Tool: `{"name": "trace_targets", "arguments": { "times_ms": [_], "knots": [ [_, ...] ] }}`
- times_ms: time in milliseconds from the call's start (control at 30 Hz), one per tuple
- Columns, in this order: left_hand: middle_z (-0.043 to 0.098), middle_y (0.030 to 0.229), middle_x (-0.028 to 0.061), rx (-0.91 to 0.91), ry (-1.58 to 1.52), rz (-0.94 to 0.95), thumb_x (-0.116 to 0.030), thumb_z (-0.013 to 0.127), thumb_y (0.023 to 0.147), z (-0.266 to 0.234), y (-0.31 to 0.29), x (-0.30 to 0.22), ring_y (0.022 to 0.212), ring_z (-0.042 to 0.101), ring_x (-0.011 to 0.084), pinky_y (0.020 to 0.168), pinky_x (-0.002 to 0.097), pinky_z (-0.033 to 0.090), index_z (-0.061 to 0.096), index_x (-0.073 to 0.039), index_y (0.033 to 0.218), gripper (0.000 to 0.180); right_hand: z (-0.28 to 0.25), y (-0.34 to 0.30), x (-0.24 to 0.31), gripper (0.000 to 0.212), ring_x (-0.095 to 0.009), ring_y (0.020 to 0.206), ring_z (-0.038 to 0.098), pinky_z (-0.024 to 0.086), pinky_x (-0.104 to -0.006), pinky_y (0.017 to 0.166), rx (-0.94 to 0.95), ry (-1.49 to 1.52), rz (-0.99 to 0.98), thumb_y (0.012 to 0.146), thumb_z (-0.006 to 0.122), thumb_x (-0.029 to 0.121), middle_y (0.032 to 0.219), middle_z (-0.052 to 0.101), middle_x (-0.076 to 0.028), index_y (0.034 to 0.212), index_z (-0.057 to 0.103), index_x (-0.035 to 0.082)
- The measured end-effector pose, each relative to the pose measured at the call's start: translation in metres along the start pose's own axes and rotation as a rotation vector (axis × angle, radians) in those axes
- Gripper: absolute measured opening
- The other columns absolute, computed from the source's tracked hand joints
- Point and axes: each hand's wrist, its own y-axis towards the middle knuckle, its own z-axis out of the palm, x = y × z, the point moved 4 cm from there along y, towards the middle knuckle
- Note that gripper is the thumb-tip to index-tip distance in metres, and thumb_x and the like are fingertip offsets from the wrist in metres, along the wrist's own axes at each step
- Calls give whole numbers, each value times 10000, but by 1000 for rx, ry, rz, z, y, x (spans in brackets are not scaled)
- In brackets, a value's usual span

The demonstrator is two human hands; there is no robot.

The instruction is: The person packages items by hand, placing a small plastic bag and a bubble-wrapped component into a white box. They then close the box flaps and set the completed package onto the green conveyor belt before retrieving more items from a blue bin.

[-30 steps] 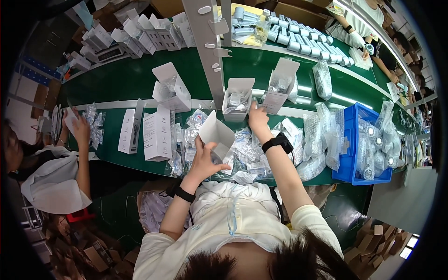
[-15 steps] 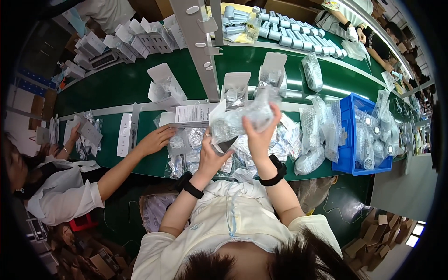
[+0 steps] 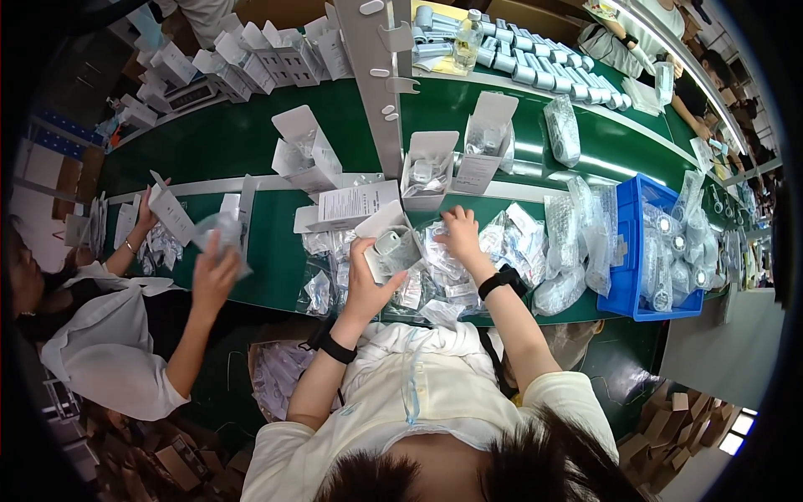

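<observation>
My left hand [image 3: 365,280] is closed around an open white box [image 3: 375,261], tilted in front of me. A wrapped device [image 3: 389,243] in clear plastic, its pale rounded end showing, sits inside the box. My right hand [image 3: 460,238] is just right of the box, fingers bent and spread, thumb apart from them. It reaches over a pile of small clear packets [image 3: 456,280] and touches the pile; nothing shows in its grasp. A closed white box [image 3: 355,203] lies beyond my left hand. Beyond both hands stands an open box [image 3: 428,180] with a wrapped item in it.
A blue crate [image 3: 623,251] of wrapped devices stands at the right, beside bubble-wrapped pieces [image 3: 577,226]. More filled open boxes [image 3: 308,159] stand along the metal rail. At left, a co-worker's hand [image 3: 215,272] holds a wrapped item. A metal post [image 3: 383,109] rises ahead.
The wrapped device has gone from my right hand into the box. My right hand has lowered to the packets. The co-worker's near hand has left the closed box and now carries a wrapped item.
</observation>
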Motion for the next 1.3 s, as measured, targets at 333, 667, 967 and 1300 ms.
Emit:
{"name": "trace_targets", "arguments": {
  "times_ms": [333, 667, 967, 1300],
  "knots": [
    [569, 814, 123, 68, 153, -163, 2, 633, 644, -7, 23, -4, 686, 553, 269, 624, 331, 433, 594, -10, 722, 88, -154, -43, 69, 233, -240, 747, 502, 424, -314, 618, -585, 411, -635, 596, 641, -3, 791, 481, -64, 816, 589, 53],
    [574, 656, 114, 33, 51, -224, 10, 630, 640, -15, 30, 5, 575, 540, 215, 530, 305, 400, 571, 21, 670, 67, -106, -22, 122, 496, -293, 1095, 432, 361, -363, 910, 291, 299, -1150, 631, 675, 146, 1108, 479, -131, 1083, 505, 30],
    [595, 824, 90, 204, -243, -183, -27, 660, 662, 13, 23, -8, 706, 574, 215, 631, 285, 444, 554, -13, 909, 269, -19, -54, 26, 1261, -246, 1272, 243, 217, -356, 1026, 286, 879, -162, 470, 813, 220, 1392, 177, -166, 1363, -59, 45],
    [372, 1222, 164, 123, 89, 118, -74, 719, 632, 19, 98, -9, 1052, 465, 319, 842, 360, 419, 396, -92, 1177, 634, -107, -2, -85, 1203, -251, 1176, 359, 315, -342, 975, -368, 1183, 172, 494, 778, 19, 1333, 267, -143, 1379, -28, 135]
  ]
}}
